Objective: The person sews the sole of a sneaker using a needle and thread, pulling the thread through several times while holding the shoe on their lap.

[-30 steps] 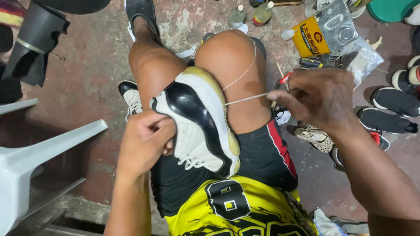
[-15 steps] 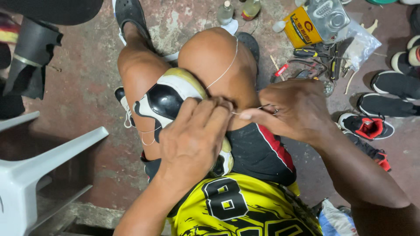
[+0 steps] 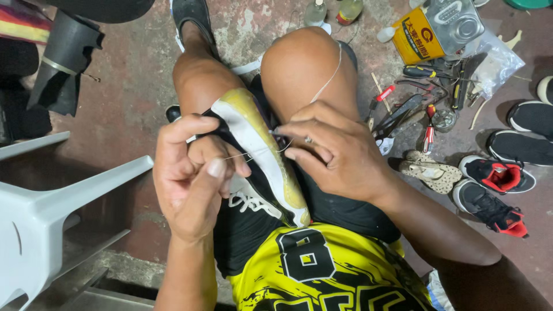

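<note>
A black and white sneaker with a yellowed rubber sole (image 3: 253, 155) is held between the bare knees, sole edge turned up. The left hand (image 3: 193, 175) is closed with its fingers pinched on a thin pale thread (image 3: 253, 152) that runs across the sole. The right hand (image 3: 334, 152) is pressed on the other side of the shoe, and its fingertips are pinched shut where the thread meets the sole edge. A needle may be there, but it is too small to be seen. The same thread is draped over the right knee. It looks like the sole is partly sewn; how many stitches are done or left cannot be told from here.

A worn red concrete floor (image 3: 132, 98) is seen below. A scatter of small hand tools with red and black handles (image 3: 415, 109) is laid near a yellow metal tin (image 3: 417, 37). Black and red sneakers (image 3: 495, 184) are set on the floor at the right. A white plastic chair (image 3: 46, 207) is placed at the left
</note>
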